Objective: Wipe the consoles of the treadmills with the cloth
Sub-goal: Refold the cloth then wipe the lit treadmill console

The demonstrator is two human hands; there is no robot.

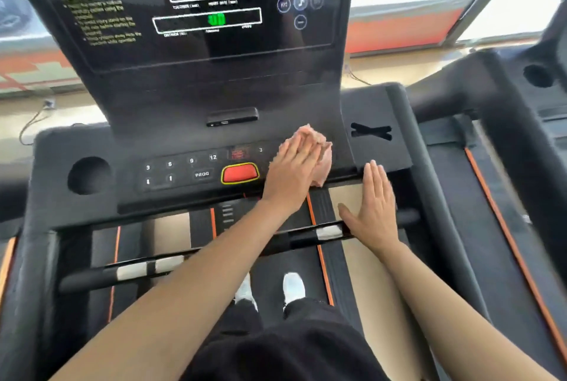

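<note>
A black treadmill console (190, 98) fills the view, with a lit display above and a button panel (184, 169) with a red stop button (240, 172) below. A crumpled pink cloth (322, 150) lies on the right end of the button panel. My left hand (291, 172) presses flat on the cloth, fingers stretched forward, and covers most of it. My right hand (374, 206) is spread flat with nothing in it, just below the console's right edge, its heel over the front handlebar (214, 255).
A round cup holder (90, 175) sits at the console's left and an X-shaped slot (371, 131) at its right. A second treadmill (506, 135) stands close on the right. My white shoes (293, 285) stand on the belt below. Windows lie beyond.
</note>
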